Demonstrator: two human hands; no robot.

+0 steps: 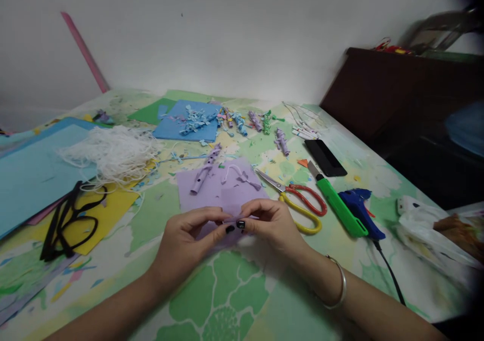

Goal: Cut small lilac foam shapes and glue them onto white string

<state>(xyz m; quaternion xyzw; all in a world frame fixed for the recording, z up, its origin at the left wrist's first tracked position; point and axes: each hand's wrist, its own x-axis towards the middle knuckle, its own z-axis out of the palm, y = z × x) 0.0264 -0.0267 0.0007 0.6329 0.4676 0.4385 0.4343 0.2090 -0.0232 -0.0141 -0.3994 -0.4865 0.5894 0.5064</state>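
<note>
My left hand [194,230] and my right hand [268,222] meet at the near edge of a purple sheet [189,180]. Both hands pinch a small piece of purple paper [236,211] between thumbs and fingers; its lower part is hidden by the fingertips. Beyond them, a rolled purple paper tube [206,169] with dark dots lies on the sheet, beside a twisted purple strip [248,179] and a thin white string. Scissors [302,205] with red and yellow handles lie just right of the sheet, blades pointing away to the left.
Right: green cutter [340,207], blue glue gun [361,212], black phone [325,157], plastic bag [427,230]. Left: white string pile [113,154], black glasses [71,225], blue sheets [34,164]. Farther back are decorated paper rolls [255,121] and paper scraps on a blue sheet [170,127].
</note>
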